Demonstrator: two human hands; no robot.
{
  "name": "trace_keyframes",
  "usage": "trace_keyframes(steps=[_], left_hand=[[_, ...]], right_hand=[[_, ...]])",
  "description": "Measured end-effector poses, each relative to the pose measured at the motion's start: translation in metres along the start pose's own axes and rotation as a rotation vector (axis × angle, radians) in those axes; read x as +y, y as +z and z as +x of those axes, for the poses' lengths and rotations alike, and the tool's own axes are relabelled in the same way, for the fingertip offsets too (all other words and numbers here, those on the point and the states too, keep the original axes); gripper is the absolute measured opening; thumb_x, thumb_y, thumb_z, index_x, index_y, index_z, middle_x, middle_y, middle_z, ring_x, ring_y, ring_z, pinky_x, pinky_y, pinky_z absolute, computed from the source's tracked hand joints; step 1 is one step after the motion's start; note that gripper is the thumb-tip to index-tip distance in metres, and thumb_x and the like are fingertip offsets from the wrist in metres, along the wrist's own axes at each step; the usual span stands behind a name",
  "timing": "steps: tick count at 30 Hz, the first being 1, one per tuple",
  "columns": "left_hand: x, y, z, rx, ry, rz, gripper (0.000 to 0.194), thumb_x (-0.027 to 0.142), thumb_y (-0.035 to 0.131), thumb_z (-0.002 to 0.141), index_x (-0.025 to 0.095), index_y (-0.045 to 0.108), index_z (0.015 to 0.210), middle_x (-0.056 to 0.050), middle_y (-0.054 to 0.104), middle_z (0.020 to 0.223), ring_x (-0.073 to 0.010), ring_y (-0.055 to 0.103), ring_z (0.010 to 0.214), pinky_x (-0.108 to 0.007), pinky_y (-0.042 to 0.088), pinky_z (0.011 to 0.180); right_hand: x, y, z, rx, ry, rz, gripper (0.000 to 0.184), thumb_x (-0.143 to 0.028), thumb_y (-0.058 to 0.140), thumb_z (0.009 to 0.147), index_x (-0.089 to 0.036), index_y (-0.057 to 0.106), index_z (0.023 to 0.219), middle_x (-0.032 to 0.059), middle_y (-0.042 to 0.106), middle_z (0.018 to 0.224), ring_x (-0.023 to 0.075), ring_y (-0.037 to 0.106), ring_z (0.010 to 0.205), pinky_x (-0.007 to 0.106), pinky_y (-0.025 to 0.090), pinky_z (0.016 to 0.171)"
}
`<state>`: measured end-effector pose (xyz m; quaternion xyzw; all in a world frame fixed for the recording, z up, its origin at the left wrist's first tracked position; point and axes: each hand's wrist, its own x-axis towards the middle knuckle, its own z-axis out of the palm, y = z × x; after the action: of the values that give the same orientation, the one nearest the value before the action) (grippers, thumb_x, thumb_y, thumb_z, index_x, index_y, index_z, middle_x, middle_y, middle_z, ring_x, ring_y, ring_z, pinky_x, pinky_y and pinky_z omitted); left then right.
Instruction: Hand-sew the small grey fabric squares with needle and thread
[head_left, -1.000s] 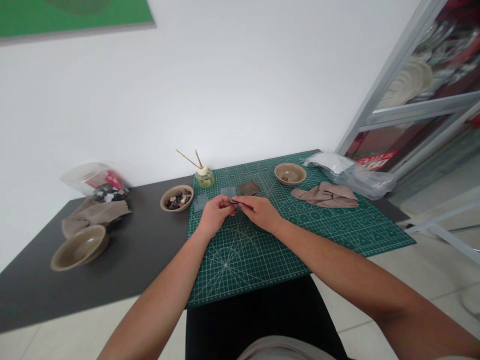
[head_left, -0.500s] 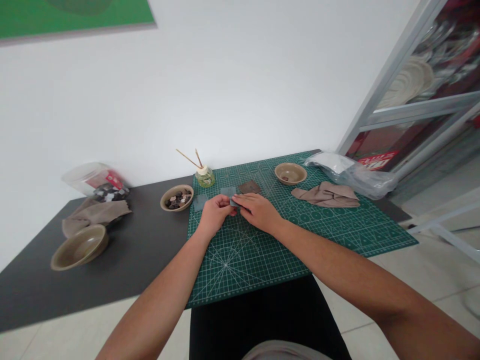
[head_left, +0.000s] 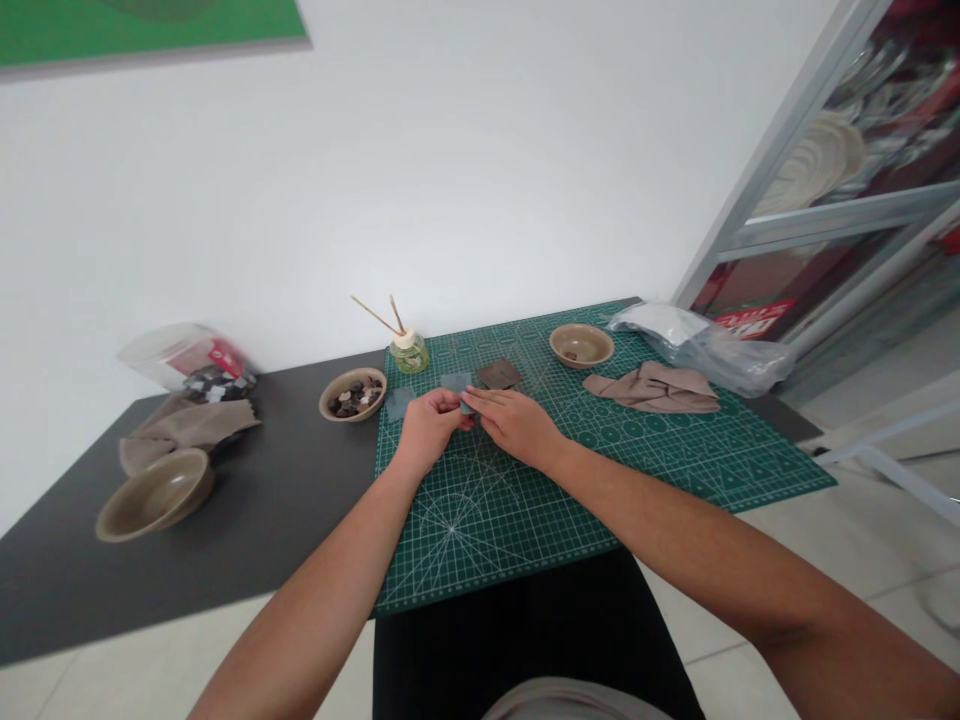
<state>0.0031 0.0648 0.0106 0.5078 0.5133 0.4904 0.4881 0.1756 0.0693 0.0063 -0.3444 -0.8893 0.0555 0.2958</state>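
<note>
Both hands meet over the far middle of the green cutting mat (head_left: 600, 470): the left hand (head_left: 427, 428) and the right hand (head_left: 511, 424) each close their grip on one small grey-blue square piece (head_left: 465, 405), pinched between fingertips just above the mat (its details are too small to make out). Just beyond the fingers lie a grey square (head_left: 455, 382), a brown square (head_left: 498, 374) and another grey square (head_left: 398, 402) at the mat's left edge. A reed diffuser bottle (head_left: 409, 352) stands behind them. Left of the mat, on the dark worktop (head_left: 247, 520), sits a bowl of small pieces (head_left: 352, 393); a folded tan cloth (head_left: 651, 389) lies well to the right
</note>
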Motion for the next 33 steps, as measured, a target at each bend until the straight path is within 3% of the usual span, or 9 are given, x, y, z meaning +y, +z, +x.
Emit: trace_keyframes(steps=[13,20,27,33], left_hand=[[0.0016,0.0007,-0.0012,-0.005,0.008,-0.033,0.019,0.025,0.077,0.062,0.016,0.063,0.071,-0.001,0.07,0.06,-0.0151,0.066,0.054,-0.026,0.053,0.057],[-0.0028,-0.0017,0.0005,-0.01,0.025,0.026,0.012,0.016,0.071,0.062,0.016,0.064,0.071,0.0,0.07,0.061,-0.0146,0.067,0.057,-0.025,0.053,0.059],[0.0011,0.0013,-0.0012,-0.003,0.014,-0.079,0.022,0.026,0.077,0.062,0.017,0.061,0.074,0.0,0.07,0.061,-0.0157,0.067,0.057,-0.028,0.055,0.061],[-0.0024,-0.0003,0.001,-0.03,0.014,-0.025,0.02,0.022,0.076,0.061,0.016,0.061,0.072,0.0,0.069,0.062,-0.014,0.067,0.058,-0.026,0.054,0.062]], right_hand=[[-0.0005,-0.0031,-0.0027,0.0,0.072,-0.028,0.047,-0.008,0.047,0.09,-0.016,0.057,0.135,0.0106,0.06,0.136,0.0206,0.061,0.121,0.039,0.051,0.102],[-0.0038,-0.0014,-0.0012,-0.002,-0.016,-0.043,0.046,-0.008,0.045,0.091,-0.015,0.057,0.135,0.0121,0.058,0.139,0.0204,0.059,0.125,0.039,0.05,0.102],[-0.005,-0.0055,-0.0018,-0.011,0.118,-0.059,0.046,-0.01,0.046,0.092,-0.014,0.056,0.136,0.0121,0.061,0.135,0.0221,0.063,0.119,0.039,0.052,0.099],[-0.0056,-0.0022,-0.0006,-0.018,0.029,-0.029,0.048,-0.008,0.046,0.091,-0.015,0.055,0.137,0.0127,0.057,0.139,0.0222,0.06,0.124,0.042,0.05,0.102]])
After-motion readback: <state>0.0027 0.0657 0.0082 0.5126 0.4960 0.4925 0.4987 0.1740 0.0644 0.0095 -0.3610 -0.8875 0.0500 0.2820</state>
